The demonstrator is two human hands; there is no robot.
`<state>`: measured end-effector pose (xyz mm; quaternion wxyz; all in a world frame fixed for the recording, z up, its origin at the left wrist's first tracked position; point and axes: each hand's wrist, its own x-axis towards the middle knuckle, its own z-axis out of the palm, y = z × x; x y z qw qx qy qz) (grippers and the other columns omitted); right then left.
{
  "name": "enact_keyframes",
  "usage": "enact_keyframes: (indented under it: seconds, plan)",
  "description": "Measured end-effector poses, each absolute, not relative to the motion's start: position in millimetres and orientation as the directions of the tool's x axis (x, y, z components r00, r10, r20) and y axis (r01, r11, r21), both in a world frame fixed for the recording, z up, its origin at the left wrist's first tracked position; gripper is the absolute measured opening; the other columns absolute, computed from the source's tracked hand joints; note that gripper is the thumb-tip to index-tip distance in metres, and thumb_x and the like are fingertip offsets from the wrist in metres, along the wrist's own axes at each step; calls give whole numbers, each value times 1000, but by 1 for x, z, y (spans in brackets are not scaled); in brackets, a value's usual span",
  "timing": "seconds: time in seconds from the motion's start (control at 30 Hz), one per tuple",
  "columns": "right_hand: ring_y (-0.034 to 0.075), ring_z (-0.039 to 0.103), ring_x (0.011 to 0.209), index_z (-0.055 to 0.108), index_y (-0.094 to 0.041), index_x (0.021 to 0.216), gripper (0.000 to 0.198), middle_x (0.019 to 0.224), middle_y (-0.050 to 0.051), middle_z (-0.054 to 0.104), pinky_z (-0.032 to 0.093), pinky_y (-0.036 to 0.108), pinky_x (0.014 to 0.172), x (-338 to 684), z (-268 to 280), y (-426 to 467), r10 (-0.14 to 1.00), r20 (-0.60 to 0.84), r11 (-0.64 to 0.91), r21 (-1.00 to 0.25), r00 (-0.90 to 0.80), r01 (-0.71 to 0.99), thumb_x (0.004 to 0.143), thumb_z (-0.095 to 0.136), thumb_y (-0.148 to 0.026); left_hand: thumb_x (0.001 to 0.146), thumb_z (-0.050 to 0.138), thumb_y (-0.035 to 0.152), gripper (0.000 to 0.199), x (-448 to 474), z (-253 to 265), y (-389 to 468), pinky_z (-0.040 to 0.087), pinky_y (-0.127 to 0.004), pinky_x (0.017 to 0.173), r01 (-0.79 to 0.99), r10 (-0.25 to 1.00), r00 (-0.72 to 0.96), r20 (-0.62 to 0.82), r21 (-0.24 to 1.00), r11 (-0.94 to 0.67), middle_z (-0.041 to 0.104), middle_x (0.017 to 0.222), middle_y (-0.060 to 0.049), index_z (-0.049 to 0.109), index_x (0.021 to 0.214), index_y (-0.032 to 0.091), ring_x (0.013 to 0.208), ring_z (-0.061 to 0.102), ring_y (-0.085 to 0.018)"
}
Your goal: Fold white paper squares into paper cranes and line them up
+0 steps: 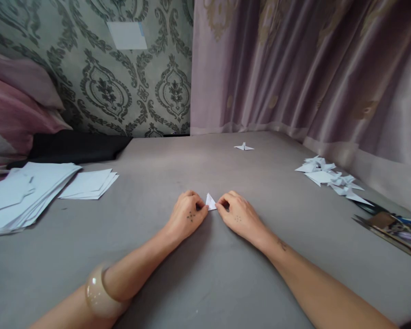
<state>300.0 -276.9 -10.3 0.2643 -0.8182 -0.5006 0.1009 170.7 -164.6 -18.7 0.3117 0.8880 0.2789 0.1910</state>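
A small folded piece of white paper (210, 202), roughly triangular with its point facing away from me, is between my two hands on the grey surface (205, 265). My left hand (190, 211) pinches its left corner between thumb and fingers. At the right corner, my right hand (238, 212) pinches it in the same way. The fingertips partly cover both lower corners of the paper. A pale bangle (101, 292) circles my left forearm.
Stacked white sheets (48, 183) and smaller paper squares (92, 183) lie at left by a black cloth (78, 146). One folded paper crane (244, 146) sits at the back. Several more folded cranes (329, 176) are heaped at right, near scissors-like tools (387, 235) and the curtain (294, 68).
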Motion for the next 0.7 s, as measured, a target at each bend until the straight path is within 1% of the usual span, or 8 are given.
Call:
enact_keyframes:
  seconds: [0.13, 0.23, 0.3, 0.37, 0.47, 0.57, 0.7]
  plan:
    - [14, 56, 72, 61, -20, 78, 15, 88, 3, 60, 37, 26, 65, 298, -9, -278, 871, 88, -378, -510, 483, 773, 86, 50, -26, 77, 56, 24, 15, 171, -17, -160, 44, -34, 80, 372, 600, 786, 149, 662, -651, 61, 84, -7, 64, 67, 16, 82, 57, -19]
    - [13, 56, 73, 61, -21, 78, 16, 89, 2, 59, 36, 25, 64, 297, -7, -278, 867, 78, -392, -501, 492, 771, 87, 49, -26, 76, 53, 23, 17, 171, -13, -156, 44, -31, 76, 396, 600, 798, 59, 699, -595, 61, 82, -5, 66, 68, 15, 78, 58, -18]
    - [13, 56, 74, 61, -21, 78, 16, 89, 2, 59, 36, 25, 65, 297, -7, -279, 866, 75, -398, -498, 495, 771, 87, 49, -26, 73, 51, 20, 17, 170, -10, -154, 44, -29, 74, 423, 610, 792, -4, 725, -544, 62, 84, -4, 68, 70, 16, 77, 58, -16]
    - [13, 56, 75, 61, -21, 78, 15, 90, 1, 60, 36, 25, 65, 296, -7, -279, 865, 72, -401, -493, 496, 772, 86, 49, -26, 71, 51, 17, 18, 169, -9, -154, 44, -27, 73, 441, 628, 778, -32, 739, -509, 62, 87, -3, 69, 72, 17, 77, 58, -15]
    - [13, 57, 76, 60, -22, 79, 15, 92, 1, 60, 35, 24, 64, 296, -7, -279, 862, 67, -411, -488, 502, 770, 86, 48, -26, 71, 56, 23, 14, 168, -10, -154, 44, -28, 72, 435, 632, 774, -18, 741, -512, 61, 86, -2, 68, 72, 18, 77, 58, -16]
    - [13, 57, 76, 60, -22, 79, 15, 93, 1, 60, 34, 25, 63, 295, -7, -278, 860, 60, -419, -484, 507, 768, 87, 47, -26, 72, 61, 30, 14, 168, -13, -154, 44, -29, 74, 397, 604, 796, 22, 735, -550, 61, 85, -3, 68, 73, 17, 80, 57, -18]
    - [13, 57, 75, 59, -22, 79, 15, 93, 1, 60, 34, 25, 62, 296, -9, -278, 861, 63, -416, -480, 504, 772, 87, 47, -26, 72, 62, 26, 11, 170, -13, -156, 44, -29, 74, 409, 623, 782, 32, 727, -552, 61, 84, -4, 68, 73, 16, 80, 57, -18]
